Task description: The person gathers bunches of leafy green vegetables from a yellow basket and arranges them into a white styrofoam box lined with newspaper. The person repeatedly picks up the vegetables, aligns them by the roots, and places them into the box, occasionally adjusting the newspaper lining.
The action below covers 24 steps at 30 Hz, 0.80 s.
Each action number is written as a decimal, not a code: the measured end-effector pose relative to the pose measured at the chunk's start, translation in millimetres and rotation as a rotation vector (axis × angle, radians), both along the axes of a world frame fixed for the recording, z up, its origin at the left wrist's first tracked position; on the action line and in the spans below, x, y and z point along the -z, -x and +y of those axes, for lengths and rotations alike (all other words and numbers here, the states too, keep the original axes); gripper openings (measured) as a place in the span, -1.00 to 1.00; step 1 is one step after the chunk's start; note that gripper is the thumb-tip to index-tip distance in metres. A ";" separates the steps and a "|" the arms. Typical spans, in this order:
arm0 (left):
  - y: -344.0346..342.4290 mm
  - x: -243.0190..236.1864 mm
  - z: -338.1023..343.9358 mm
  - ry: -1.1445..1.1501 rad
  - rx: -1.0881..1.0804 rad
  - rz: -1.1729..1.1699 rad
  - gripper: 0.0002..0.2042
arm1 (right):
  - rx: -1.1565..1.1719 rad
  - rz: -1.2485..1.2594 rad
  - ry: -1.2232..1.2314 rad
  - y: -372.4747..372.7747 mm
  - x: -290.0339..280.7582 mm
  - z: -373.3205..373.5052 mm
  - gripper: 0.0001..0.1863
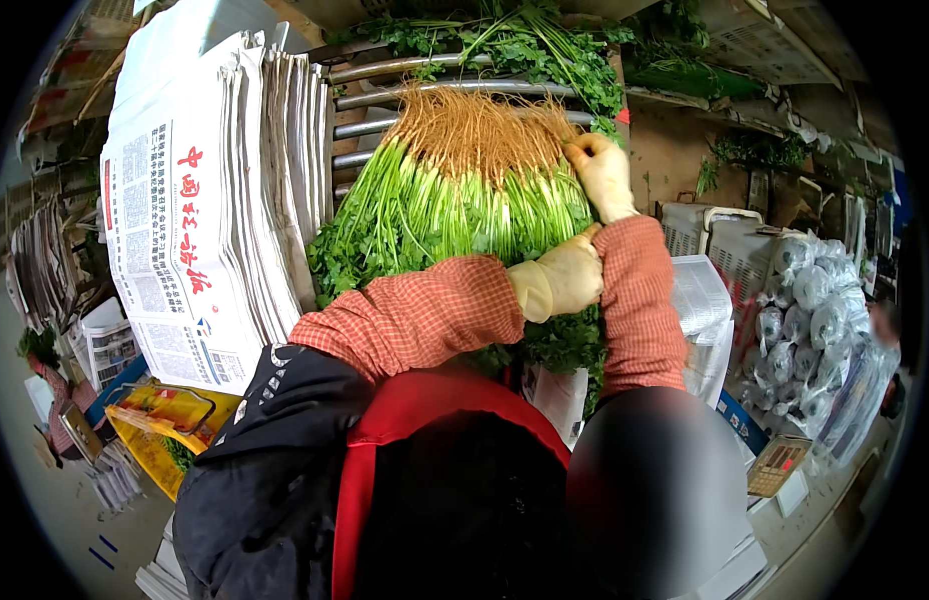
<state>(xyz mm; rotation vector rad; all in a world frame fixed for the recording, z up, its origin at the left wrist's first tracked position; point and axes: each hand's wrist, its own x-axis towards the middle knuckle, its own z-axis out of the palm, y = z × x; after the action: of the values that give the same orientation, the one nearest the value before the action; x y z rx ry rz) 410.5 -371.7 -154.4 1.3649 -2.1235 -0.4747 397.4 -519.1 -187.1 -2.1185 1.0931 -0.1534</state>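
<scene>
A wide row of thin, celery-like green stalks [475, 205] lies before me, brown stringy roots [485, 125] pointing away and leaves toward me. At the right end of the root fringe, my right hand [602, 172] has its thumb and fingers pinched together on the roots. My left hand [565, 277] reaches across the leafy part to the right edge of the row, close to my right wrist. Its fingers are curled closed, and what they hold is hidden. Both hands look covered by pale gloves, below red checked sleeves.
A tall stack of newspapers [175, 210] stands left of the stalks. Metal bars [370, 128] and loose greens [555, 55] lie beyond. Rolls of clear plastic [810, 320] are piled at right, near a folded newspaper [700, 300]. A yellow crate [150, 440] sits lower left.
</scene>
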 end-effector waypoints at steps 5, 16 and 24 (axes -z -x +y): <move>0.2 18.5 10.7 -0.012 0.010 -0.041 -0.84 | -0.121 0.069 0.170 -2.3 -11.1 0.5 -0.83; 7.3 9.2 4.3 -0.422 0.050 -0.141 -0.80 | -0.410 0.461 0.025 -40.4 -46.9 16.2 -0.64; -11.7 -16.8 6.8 -0.343 0.121 -0.170 -0.82 | -0.094 0.057 -0.107 -50.9 -31.4 8.0 -0.84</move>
<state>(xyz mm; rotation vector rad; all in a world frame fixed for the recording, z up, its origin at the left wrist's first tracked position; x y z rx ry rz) 422.2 -364.9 -137.6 1.5117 -2.3516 -0.8293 448.3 -511.1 -155.7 -2.0840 1.0089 0.0101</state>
